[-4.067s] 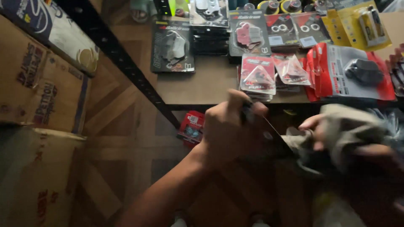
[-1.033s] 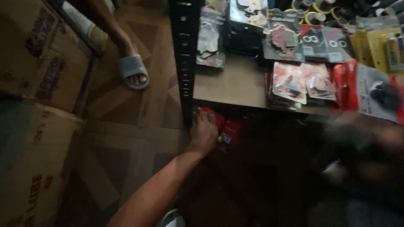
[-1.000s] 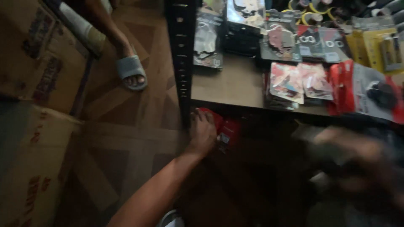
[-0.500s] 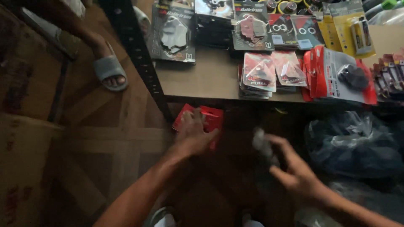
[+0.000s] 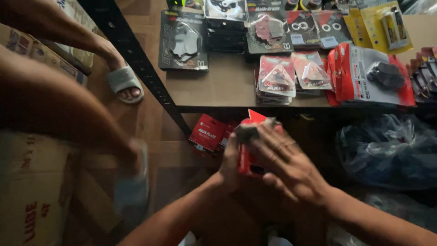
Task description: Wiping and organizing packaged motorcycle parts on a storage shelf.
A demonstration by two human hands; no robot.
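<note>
Both hands met just below the front edge of the brown wooden shelf [image 5: 227, 84]. The left hand [image 5: 230, 159] pressed its palm and fingers against the left side of a red flat card packet with a dark part in it [image 5: 248, 150]. The right hand [image 5: 284, 166] lay over the packet from the right, its fingers [image 5: 268, 143] spread a little and bent over the front. In this way the packet was squeezed between the 2 hands, so it stood on its edge and could not slip.

A red flat box with white print [image 5: 208, 133] lay low down, just left of the hands, near the black metal shelf post [image 5: 141, 68]. It seemed to lie on a lower level, but that place was too dark to tell.

On the shelf top, many flat packets lay side by side, faces up, so each one could be seen. A black packet with a grey part [image 5: 183, 41] lay at the left edge.

A dark plastic bag [image 5: 387, 150] sat under the shelf at the right. Another person's foot in a grey slipper [image 5: 124, 82] stood on the wood floor at the left. A blurred leg crossed the left side. The brown cardboard box [image 5: 27, 200] was cut off at the corner.
</note>
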